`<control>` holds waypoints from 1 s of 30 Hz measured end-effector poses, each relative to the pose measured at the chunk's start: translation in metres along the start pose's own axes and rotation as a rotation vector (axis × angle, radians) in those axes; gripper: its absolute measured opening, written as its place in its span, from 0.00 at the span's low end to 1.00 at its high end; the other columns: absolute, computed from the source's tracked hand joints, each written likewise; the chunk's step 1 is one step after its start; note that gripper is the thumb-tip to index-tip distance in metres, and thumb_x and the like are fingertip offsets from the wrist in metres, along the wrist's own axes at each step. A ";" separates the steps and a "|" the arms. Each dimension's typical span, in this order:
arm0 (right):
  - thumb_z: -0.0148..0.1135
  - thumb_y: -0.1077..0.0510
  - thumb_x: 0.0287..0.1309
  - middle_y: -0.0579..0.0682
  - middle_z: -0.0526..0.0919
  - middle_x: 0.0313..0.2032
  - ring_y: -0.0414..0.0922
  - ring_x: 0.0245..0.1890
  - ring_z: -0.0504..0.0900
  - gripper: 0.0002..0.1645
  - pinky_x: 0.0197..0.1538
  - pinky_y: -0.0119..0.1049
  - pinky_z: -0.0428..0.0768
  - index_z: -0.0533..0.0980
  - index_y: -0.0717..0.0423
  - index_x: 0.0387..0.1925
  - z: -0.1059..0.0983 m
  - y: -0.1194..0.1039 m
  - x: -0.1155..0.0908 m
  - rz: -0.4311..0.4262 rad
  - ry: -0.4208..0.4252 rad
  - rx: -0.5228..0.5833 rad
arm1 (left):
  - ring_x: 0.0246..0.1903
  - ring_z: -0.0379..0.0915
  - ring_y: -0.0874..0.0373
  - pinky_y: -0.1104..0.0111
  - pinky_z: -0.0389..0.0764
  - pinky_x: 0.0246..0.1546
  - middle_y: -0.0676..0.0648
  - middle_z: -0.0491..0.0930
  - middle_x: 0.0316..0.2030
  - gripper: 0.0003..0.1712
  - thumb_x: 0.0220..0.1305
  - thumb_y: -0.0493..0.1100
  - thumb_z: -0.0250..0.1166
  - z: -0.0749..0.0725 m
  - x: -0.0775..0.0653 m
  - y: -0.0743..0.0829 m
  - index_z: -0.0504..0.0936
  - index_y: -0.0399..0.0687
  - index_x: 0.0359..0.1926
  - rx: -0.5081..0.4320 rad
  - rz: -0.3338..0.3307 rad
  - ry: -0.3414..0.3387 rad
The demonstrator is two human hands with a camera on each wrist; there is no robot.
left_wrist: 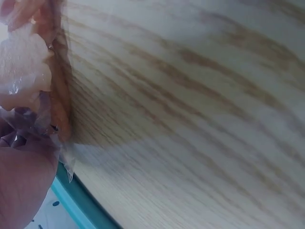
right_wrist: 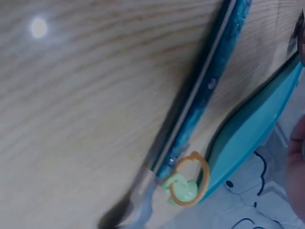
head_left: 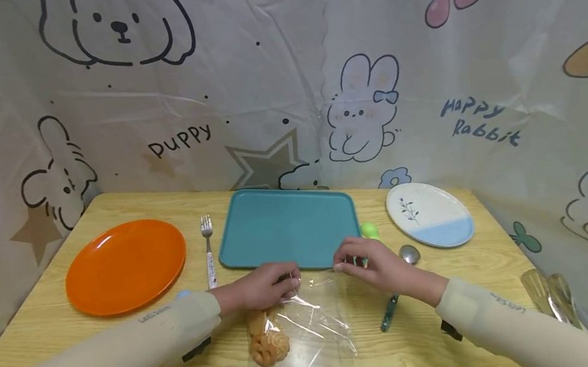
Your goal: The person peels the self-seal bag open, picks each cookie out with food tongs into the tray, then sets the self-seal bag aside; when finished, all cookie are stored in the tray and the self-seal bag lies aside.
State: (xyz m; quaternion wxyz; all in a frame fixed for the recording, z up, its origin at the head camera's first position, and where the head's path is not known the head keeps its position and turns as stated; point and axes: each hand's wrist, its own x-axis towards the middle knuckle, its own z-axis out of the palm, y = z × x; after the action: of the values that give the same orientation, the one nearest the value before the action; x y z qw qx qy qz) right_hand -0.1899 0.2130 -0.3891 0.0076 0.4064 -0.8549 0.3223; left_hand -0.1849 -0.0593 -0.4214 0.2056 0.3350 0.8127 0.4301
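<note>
A clear plastic bag [head_left: 318, 326] hangs upright above the table between both hands, with brown, baked-looking pieces [head_left: 270, 346] in its lower left corner. My left hand [head_left: 268, 284] pinches the top left of the bag; the left wrist view shows crinkled plastic [left_wrist: 35, 121] against the thumb. At the bag's top right corner, my right hand [head_left: 371, 264] pinches the edge between thumb and fingers. Beneath the right forearm lies a spoon [head_left: 409, 254] with a teal handle [right_wrist: 205, 90]. Only a sliver of the right hand [right_wrist: 296, 167] appears in the right wrist view.
Behind the hands lies a teal tray [head_left: 288, 226]. An orange plate [head_left: 126, 266] and a fork [head_left: 208, 248] are on the left. To the right are a white-and-blue plate [head_left: 431, 216], a green object [head_left: 369, 230] and metal utensils [head_left: 552, 296] near the table edge.
</note>
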 end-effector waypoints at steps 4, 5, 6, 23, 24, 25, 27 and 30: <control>0.59 0.54 0.66 0.42 0.80 0.35 0.34 0.32 0.77 0.05 0.34 0.30 0.79 0.79 0.50 0.38 -0.002 0.000 0.000 0.126 0.006 0.040 | 0.21 0.69 0.64 0.73 0.75 0.25 0.48 0.74 0.23 0.11 0.75 0.40 0.49 -0.001 0.001 -0.001 0.73 0.40 0.35 0.006 0.000 0.012; 0.59 0.53 0.66 0.42 0.81 0.35 0.36 0.32 0.77 0.06 0.35 0.30 0.79 0.78 0.50 0.39 -0.002 -0.001 0.000 0.167 0.011 0.047 | 0.21 0.69 0.64 0.73 0.75 0.24 0.48 0.74 0.23 0.11 0.75 0.41 0.49 -0.002 0.001 -0.001 0.73 0.40 0.35 0.009 0.000 0.016; 0.58 0.52 0.66 0.43 0.81 0.35 0.37 0.32 0.77 0.07 0.35 0.31 0.79 0.77 0.50 0.39 -0.002 -0.004 0.001 0.210 0.021 0.045 | 0.21 0.69 0.64 0.73 0.76 0.24 0.48 0.74 0.23 0.11 0.75 0.41 0.49 -0.002 0.001 -0.001 0.73 0.40 0.35 0.014 0.001 0.019; 0.58 0.54 0.65 0.40 0.62 0.10 0.35 0.11 0.62 0.26 0.19 0.27 0.63 0.63 0.49 0.12 0.004 -0.040 -0.006 0.467 -0.368 -0.011 | 0.27 0.64 0.64 0.73 0.69 0.34 0.55 0.66 0.24 0.07 0.74 0.40 0.50 0.004 0.007 -0.005 0.72 0.46 0.36 0.227 0.116 0.109; 0.58 0.53 0.66 0.40 0.64 0.11 0.35 0.12 0.63 0.26 0.19 0.28 0.65 0.64 0.50 0.12 0.001 -0.038 -0.007 0.464 -0.389 0.019 | 0.28 0.64 0.64 0.73 0.69 0.34 0.55 0.66 0.24 0.07 0.74 0.40 0.50 0.004 0.006 -0.007 0.72 0.47 0.36 0.234 0.122 0.108; 0.57 0.53 0.67 0.40 0.65 0.11 0.36 0.12 0.64 0.25 0.19 0.28 0.66 0.66 0.52 0.13 -0.001 -0.036 -0.008 0.468 -0.407 0.043 | 0.28 0.64 0.65 0.73 0.69 0.34 0.56 0.67 0.25 0.07 0.74 0.41 0.50 0.004 0.006 -0.008 0.73 0.48 0.37 0.246 0.124 0.107; 0.56 0.51 0.68 0.41 0.68 0.11 0.36 0.12 0.66 0.24 0.19 0.29 0.68 0.69 0.54 0.15 -0.005 -0.034 -0.012 0.481 -0.428 0.068 | 0.29 0.64 0.65 0.73 0.69 0.35 0.56 0.68 0.25 0.07 0.74 0.41 0.50 0.004 0.006 -0.009 0.73 0.49 0.37 0.259 0.121 0.100; 0.55 0.45 0.67 0.41 0.67 0.10 0.36 0.11 0.65 0.28 0.19 0.30 0.67 0.69 0.53 0.13 -0.006 -0.035 -0.018 0.518 -0.421 0.067 | 0.30 0.66 0.64 0.72 0.70 0.37 0.55 0.70 0.26 0.07 0.75 0.42 0.50 0.005 0.006 -0.009 0.74 0.50 0.39 0.276 0.115 0.091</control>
State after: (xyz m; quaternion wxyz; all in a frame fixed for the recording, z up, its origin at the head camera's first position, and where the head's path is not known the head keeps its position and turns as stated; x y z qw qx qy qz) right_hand -0.1554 0.2125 -0.3705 -0.2645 0.2334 -0.9016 0.2504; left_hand -0.1895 -0.0555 -0.4316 0.0956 0.3861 0.8521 0.3402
